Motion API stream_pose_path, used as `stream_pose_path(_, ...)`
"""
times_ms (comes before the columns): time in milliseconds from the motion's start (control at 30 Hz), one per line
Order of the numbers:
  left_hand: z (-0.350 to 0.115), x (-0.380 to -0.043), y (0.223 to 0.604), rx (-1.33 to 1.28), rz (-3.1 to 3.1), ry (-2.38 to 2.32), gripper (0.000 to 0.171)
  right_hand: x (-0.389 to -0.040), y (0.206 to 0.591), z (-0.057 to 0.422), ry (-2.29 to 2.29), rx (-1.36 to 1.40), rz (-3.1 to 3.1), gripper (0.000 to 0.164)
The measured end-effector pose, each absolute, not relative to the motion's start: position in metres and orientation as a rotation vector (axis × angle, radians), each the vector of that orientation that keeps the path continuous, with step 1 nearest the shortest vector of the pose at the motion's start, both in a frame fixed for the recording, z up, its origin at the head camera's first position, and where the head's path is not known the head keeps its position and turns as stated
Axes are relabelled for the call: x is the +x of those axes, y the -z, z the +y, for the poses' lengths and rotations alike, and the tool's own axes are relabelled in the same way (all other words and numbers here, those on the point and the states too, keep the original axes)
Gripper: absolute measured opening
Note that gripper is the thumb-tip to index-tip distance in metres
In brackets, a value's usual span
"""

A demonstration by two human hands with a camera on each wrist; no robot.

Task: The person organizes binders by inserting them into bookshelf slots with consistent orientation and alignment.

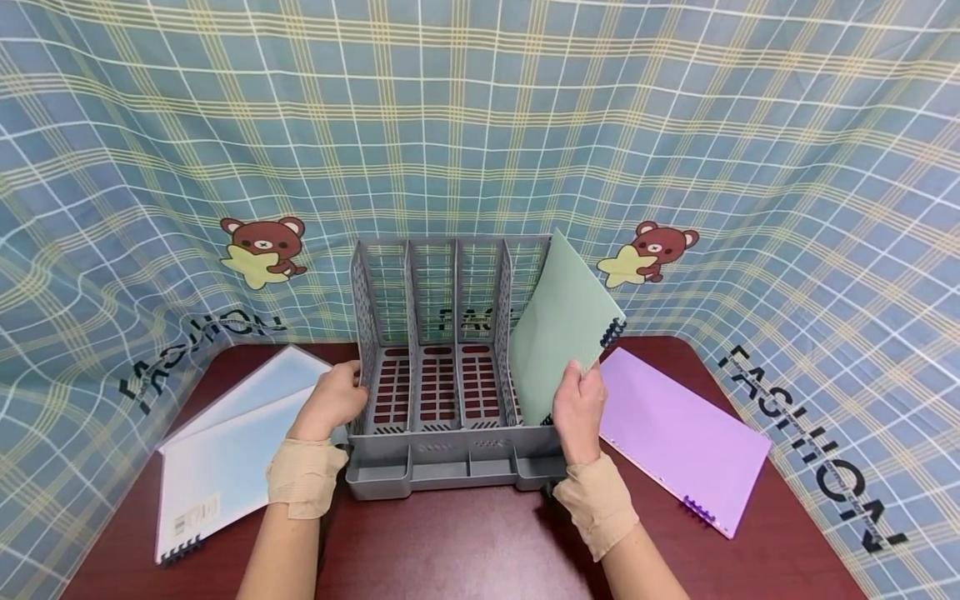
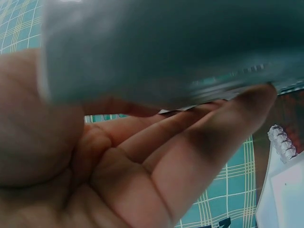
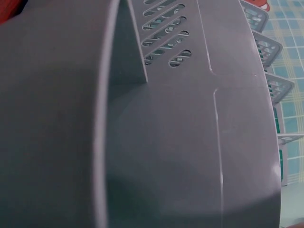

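Observation:
A grey desk file rack [image 1: 450, 450] with upright dividers stands in the middle of the table. At its left wall is my left hand [image 1: 336, 402], gripping that side; in the left wrist view the thumb and fingers of this hand [image 2: 142, 166] lie around the grey panel [image 2: 166, 47]. My right hand [image 1: 581, 404] holds a pale green loose-leaf notebook [image 1: 558, 325] with black binding rings by its near edge. The notebook leans tilted in the rack's rightmost compartment. The rack's front tray [image 3: 171, 133] fills the right wrist view, where the right hand is almost wholly out of frame.
Two pale blue-white notebooks, the nearer one [image 1: 217, 467] with dark rings, overlap left of the rack. A purple notebook [image 1: 682, 433] lies flat on the right. Checked cloth [image 1: 480, 125] hangs around the dark red table [image 1: 442, 550].

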State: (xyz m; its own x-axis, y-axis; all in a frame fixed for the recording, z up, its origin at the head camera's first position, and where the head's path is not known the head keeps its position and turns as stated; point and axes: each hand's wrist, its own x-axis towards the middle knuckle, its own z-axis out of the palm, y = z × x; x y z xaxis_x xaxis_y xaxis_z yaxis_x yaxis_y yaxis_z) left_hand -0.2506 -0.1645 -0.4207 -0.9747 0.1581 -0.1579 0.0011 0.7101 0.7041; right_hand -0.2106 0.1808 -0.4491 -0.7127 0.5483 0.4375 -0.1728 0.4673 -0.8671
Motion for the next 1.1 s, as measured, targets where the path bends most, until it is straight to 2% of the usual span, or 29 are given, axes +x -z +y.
stream_pose_path(167, -0.158, -0.253, 0.419, 0.153, 2.722, -1.111, 0.059, -0.208, 0.445, 0.187, -1.267, -0.339, -2.013, 0.037)
stream_pose_path(367, -0.154, -0.254, 0.414, 0.143, 2.760, -1.079, 0.062, -0.200, 0.429, 0.197, -1.310, -0.235, -1.905, 0.069)
stream_pose_path(467, -0.153, -0.246, 0.402, 0.113, 2.865, -1.067, 0.063, -0.193, 0.414, 0.207, -1.353, -0.151, -1.777, 0.080)
stream_pose_path(700, -0.131, -0.202, 0.351, 0.104, 3.276, -1.181, 0.058, -0.161, 0.363, 0.245, -1.257, -0.197, -1.578, 0.075)
stream_pose_path(800, -0.109, -0.187, 0.340, 0.248, 3.417, -1.298, 0.051, -0.154, 0.360, 0.268, -1.225, -0.260, -1.576, 0.072)
stream_pose_path(900, -0.079, -0.181, 0.341, 0.485, 3.483, -1.384, 0.045, -0.154, 0.379, 0.296, -1.176, -0.329, -1.639, 0.069)
stream_pose_path(1100, -0.004, -0.171, 0.364, 1.216, 3.325, -1.395, 0.041, -0.148, 0.428, 0.339, -1.089, -0.434, -1.869, 0.068)
